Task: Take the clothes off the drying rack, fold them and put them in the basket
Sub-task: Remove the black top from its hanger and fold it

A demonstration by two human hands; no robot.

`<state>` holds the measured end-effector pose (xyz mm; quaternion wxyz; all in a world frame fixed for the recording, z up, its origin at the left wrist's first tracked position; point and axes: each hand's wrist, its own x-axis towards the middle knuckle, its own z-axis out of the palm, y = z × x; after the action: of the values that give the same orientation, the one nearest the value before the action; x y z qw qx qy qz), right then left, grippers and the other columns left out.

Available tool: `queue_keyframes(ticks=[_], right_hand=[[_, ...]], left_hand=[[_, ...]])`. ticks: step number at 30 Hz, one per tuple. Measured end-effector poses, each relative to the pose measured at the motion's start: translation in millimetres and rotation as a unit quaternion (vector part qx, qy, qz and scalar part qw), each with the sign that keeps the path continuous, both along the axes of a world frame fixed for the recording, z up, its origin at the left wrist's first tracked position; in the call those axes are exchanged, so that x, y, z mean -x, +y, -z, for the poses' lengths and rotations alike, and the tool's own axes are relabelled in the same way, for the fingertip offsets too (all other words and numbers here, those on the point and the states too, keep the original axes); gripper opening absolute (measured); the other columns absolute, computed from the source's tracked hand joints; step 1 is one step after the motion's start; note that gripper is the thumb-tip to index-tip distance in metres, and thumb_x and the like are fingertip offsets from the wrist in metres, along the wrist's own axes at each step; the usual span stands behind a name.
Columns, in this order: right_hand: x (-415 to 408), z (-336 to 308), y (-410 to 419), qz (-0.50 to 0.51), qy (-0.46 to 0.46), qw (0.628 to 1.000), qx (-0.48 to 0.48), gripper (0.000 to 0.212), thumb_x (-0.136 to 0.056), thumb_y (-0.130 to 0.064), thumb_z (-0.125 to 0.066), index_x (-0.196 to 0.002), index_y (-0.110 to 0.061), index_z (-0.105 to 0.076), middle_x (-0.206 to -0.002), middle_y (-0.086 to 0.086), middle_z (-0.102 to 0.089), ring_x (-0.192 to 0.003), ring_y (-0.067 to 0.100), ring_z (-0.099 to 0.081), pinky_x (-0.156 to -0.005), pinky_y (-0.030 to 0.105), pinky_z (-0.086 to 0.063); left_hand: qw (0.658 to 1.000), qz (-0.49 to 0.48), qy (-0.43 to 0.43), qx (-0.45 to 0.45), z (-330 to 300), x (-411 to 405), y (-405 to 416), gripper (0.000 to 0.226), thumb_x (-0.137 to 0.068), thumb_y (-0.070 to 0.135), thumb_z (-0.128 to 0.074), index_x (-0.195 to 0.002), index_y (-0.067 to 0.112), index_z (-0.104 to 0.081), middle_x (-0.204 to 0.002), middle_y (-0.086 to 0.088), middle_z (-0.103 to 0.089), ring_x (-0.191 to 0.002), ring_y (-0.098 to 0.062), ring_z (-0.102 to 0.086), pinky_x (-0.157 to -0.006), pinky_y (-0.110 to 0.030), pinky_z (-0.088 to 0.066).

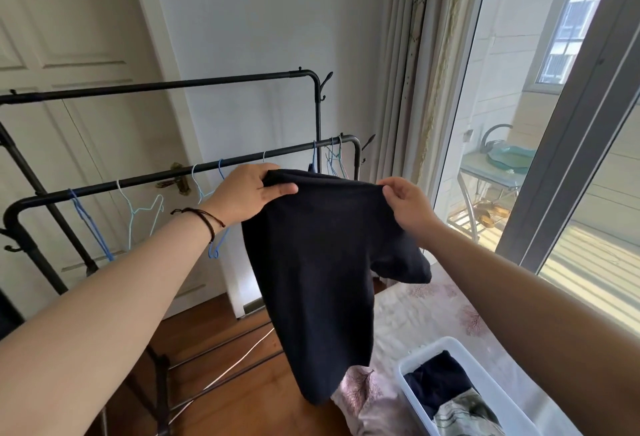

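Observation:
A black T-shirt [322,269] hangs in the air in front of me, folded lengthwise with one sleeve sticking out to the right. My left hand [246,196] pinches its top left corner and my right hand [408,203] pinches its top right corner. Behind it stands the black metal drying rack [166,172], whose front bar carries only bare wire hangers [142,214]. A white plastic basket [446,345] sits at the lower right on a surface with a pale floral cover; folded dark and greenish clothes [450,397] lie inside it.
The floral cover [426,304] stretches along the window side. A large glass window [519,106] and a curtain [419,55] are at the right. A cream door [69,37] is behind the rack. Wooden floor [242,401] lies below the rack's lower rails.

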<state>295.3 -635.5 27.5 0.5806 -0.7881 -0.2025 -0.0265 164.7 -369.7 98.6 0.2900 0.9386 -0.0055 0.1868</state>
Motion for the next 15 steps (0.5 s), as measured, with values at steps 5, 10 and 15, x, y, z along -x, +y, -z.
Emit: queue_keyframes(ticks=[5,10,15], right_hand=[[-6.7,-15.8,-5.8,-0.050,0.063,0.992,-0.093,0.026,-0.102,-0.014,-0.048,-0.088,-0.027,-0.066,-0.082,-0.003,-0.066,-0.079,0.014,-0.058,-0.080,0.034,-0.048],[-4.1,-29.3,12.1,-0.098,0.126,0.984,-0.075,0.018,-0.101,-0.014,-0.049,-0.101,-0.017,-0.067,-0.094,0.007,-0.069,-0.091,0.021,-0.061,-0.093,0.038,-0.049],[16.1,-24.4,31.0,-0.181,0.150,0.972,0.009,0.021,-0.094,-0.008,-0.057,-0.111,-0.014,-0.068,-0.110,0.013,-0.070,-0.102,0.026,-0.065,-0.097,0.041,-0.052]], left_hand=[[0.997,0.081,-0.005,0.006,-34.1,-4.2,-22.4,0.014,-0.084,0.040,-0.068,-0.079,0.027,-0.065,-0.058,0.018,-0.056,-0.056,0.006,-0.051,-0.059,-0.008,-0.038],[0.984,0.165,-0.035,0.057,-64.9,-14.4,-45.7,0.012,-0.085,0.035,-0.068,-0.092,0.025,-0.070,-0.083,0.011,-0.070,-0.078,0.001,-0.060,-0.081,-0.018,-0.048],[0.987,0.121,-0.104,0.004,-80.9,-37.7,-60.8,0.013,-0.090,0.037,-0.065,-0.088,0.024,-0.067,-0.079,0.010,-0.065,-0.070,0.007,-0.057,-0.067,-0.002,-0.039]])
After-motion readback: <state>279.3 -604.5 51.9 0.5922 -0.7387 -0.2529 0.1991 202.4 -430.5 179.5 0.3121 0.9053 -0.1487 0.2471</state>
